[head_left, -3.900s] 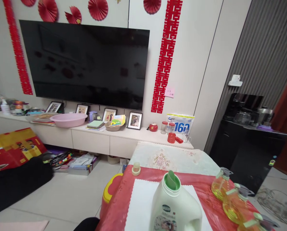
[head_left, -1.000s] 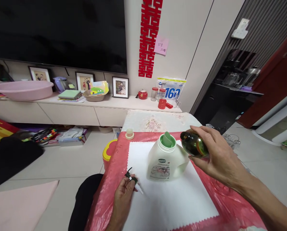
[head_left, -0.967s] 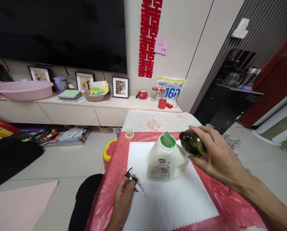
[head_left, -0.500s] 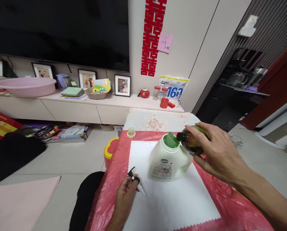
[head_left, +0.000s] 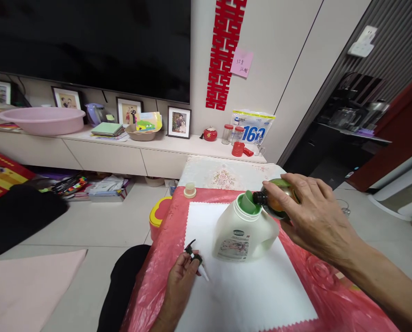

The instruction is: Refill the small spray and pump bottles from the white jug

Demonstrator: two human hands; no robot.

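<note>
A white detergent jug (head_left: 242, 233) with a green pouring spout stands open on a white cloth (head_left: 247, 286). My right hand (head_left: 313, 216) is closed round a small dark green bottle (head_left: 275, 203), tipped on its side, its open neck touching the jug's spout. My left hand (head_left: 180, 283) rests at the cloth's left edge, fingers pinched on a black pump head (head_left: 195, 259) with a white tube. The jug's cream cap (head_left: 190, 190) lies at the far left of the table.
The table wears a red plastic cover (head_left: 157, 281) over a floral cloth (head_left: 226, 175). A yellow and red stool (head_left: 157, 216) stands to its left. A low white cabinet (head_left: 123, 154) with frames, a pink basin (head_left: 42, 121) and jars runs along the wall under a television.
My right hand has tipped the dark bottle further and brought its neck down onto the jug's spout. My left hand has kept the pump head at the cloth's edge.
</note>
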